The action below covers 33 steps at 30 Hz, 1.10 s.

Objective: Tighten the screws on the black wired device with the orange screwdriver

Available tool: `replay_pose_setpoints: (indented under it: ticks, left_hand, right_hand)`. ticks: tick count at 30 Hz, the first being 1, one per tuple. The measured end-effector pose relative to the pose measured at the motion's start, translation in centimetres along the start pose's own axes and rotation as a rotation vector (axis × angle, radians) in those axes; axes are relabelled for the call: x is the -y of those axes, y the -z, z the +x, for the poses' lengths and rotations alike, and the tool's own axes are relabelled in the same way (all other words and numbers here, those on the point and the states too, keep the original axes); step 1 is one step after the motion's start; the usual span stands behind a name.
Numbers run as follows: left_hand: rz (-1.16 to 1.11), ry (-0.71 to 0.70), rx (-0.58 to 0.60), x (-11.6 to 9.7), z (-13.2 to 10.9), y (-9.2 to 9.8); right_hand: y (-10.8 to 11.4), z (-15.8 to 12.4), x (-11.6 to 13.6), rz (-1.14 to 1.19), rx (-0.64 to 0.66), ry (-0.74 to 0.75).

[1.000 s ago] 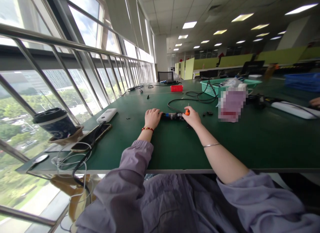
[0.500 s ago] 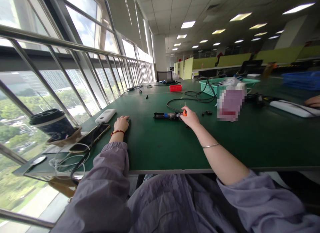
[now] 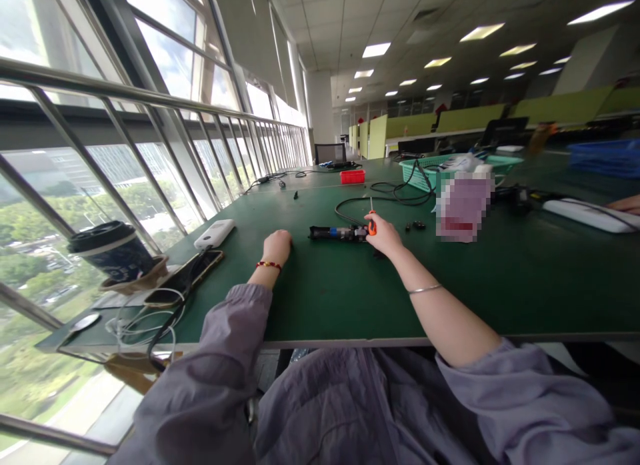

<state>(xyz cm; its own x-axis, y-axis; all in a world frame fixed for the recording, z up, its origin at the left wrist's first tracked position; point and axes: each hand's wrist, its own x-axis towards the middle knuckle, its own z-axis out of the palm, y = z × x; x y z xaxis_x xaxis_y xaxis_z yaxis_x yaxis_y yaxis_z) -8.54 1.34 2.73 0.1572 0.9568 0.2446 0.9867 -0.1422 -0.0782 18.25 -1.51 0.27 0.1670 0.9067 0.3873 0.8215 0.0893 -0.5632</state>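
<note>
We are gripping the screwdriver (image 3: 371, 223) in our right hand (image 3: 384, 236) against the device (image 3: 335, 233), mid table (image 3: 500, 285). Our left hand (image 3: 277, 245) is resting curled shut, apart from the device. Work seemingly unfinished.

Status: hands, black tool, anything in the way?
Left hand fisted on table, off the black tool. Right hand grips orange-handled screwdriver at its end. Black cable loops behind.

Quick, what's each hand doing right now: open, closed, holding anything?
Left hand: curled shut on the green table; contents cannot be told.
Right hand: closed on a small orange-handled screwdriver, beside the black cylindrical tool.
</note>
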Motion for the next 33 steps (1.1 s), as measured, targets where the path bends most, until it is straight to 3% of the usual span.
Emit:
replay_pose_setpoints:
  ticks: [5, 8, 10, 14, 18, 22, 29, 33]
  left_hand:
    - [-0.127, -0.519, -0.06, -8.0, -2.3, 0.0]
    - [-0.203, -0.627, -0.077, -10.4, -2.7, -0.2]
    - [-0.251, -0.622, -0.081, -10.6, -2.4, -0.3]
    - [-0.374, -0.603, -0.063, -9.0, -1.2, -0.2]
    - [-0.521, -0.445, -0.184, -8.2, 0.0, 0.2]
    - [-0.6, -0.389, -0.211, -9.3, 0.7, 0.3]
    - [-0.485, -0.374, -0.225, -10.9, 0.1, 0.3]
    - [-0.572, -0.194, -0.193, -11.3, 0.1, 0.3]
  right_hand:
    - [-0.1, 0.2, -0.5, 0.041, -0.018, 0.064]
    - [-0.4, 0.2, -0.3, 0.066, -0.015, 0.093]
    - [-0.5, 0.2, -0.2, 0.079, 0.003, 0.109]
    - [-0.6, 0.0, 0.1, 0.064, 0.034, 0.13]
    - [-0.5, 0.0, 0.3, 0.038, 0.051, 0.134]
    - [-0.5, 0.1, 0.3, 0.034, 0.064, 0.119]
    - [-0.4, -0.1, 0.5, 0.039, 0.066, 0.11]
    - [-0.3, -0.2, 0.5, 0.036, 0.077, 0.101]
